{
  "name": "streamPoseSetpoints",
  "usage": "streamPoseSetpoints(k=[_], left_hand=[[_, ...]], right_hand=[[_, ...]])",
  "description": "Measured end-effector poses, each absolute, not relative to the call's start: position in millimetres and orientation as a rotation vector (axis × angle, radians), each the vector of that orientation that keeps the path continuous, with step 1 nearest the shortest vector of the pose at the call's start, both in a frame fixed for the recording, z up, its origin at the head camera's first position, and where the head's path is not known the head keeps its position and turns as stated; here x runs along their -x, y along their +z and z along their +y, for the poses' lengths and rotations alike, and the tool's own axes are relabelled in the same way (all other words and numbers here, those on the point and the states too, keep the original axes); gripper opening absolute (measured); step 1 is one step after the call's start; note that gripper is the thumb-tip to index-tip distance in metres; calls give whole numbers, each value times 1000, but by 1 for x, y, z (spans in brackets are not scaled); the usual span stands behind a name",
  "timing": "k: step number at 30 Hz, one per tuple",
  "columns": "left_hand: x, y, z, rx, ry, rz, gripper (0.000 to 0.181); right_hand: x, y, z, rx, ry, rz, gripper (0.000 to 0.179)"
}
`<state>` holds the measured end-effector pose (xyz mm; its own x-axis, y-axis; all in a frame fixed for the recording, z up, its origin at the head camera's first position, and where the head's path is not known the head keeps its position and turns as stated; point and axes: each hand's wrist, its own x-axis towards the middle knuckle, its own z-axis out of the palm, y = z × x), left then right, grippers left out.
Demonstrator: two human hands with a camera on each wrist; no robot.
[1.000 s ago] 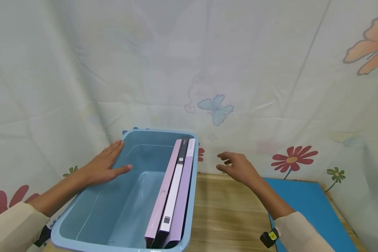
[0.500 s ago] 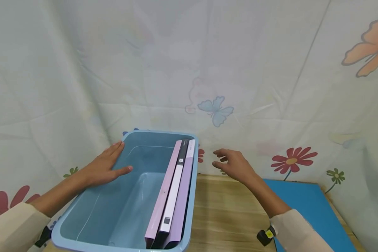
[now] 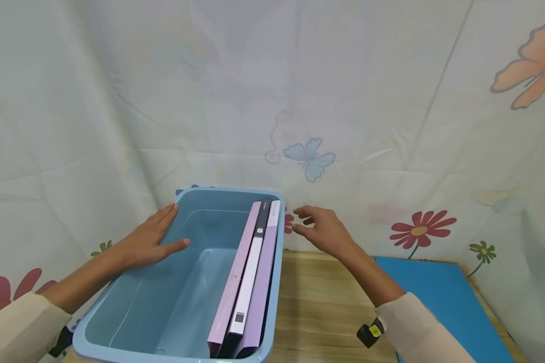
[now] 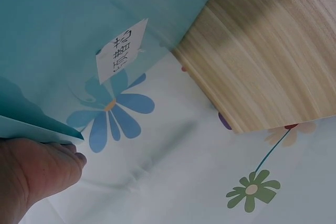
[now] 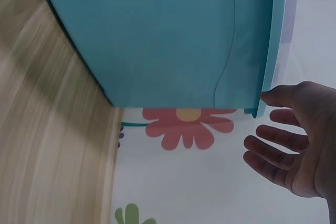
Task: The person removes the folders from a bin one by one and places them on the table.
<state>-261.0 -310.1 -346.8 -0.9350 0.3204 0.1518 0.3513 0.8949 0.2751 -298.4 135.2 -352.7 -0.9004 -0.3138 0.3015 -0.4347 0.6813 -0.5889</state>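
Observation:
A blue plastic bin (image 3: 209, 227) stands at the left in the head view. Slim pink (image 3: 234, 277), black-and-white (image 3: 250, 275) and lilac (image 3: 264, 272) boxes stand on edge inside, side by side along its right wall. My left hand (image 3: 147, 239) rests on the bin's left rim, fingers along it and thumb extended over the inside. In the left wrist view that hand (image 4: 42, 169) meets the rim at lower left. My right hand (image 3: 324, 229) holds nothing, fingers loosely bent, just right of the bin. The right wrist view shows its thumb tip right at the rim (image 5: 270, 56).
The bin is on a wood-grain table (image 3: 318, 302). A flat blue sheet (image 3: 440, 297) lies on the table at the right. Behind hangs a pale curtain (image 3: 227, 116) printed with flowers and butterflies. A white label with writing (image 4: 122, 51) is on the bin's outer side.
My right hand has moved left and slightly up, closer to the bin's right rim. The left hand, the bin and the boxes have stayed put.

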Motion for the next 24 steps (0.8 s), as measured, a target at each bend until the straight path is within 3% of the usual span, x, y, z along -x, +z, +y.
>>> streamPoseSetpoints(k=[24], left_hand=[[262,-349,-311,527,-459,-2966,110]], right_hand=[[303,-340,101,-516,1227,-2601,38]])
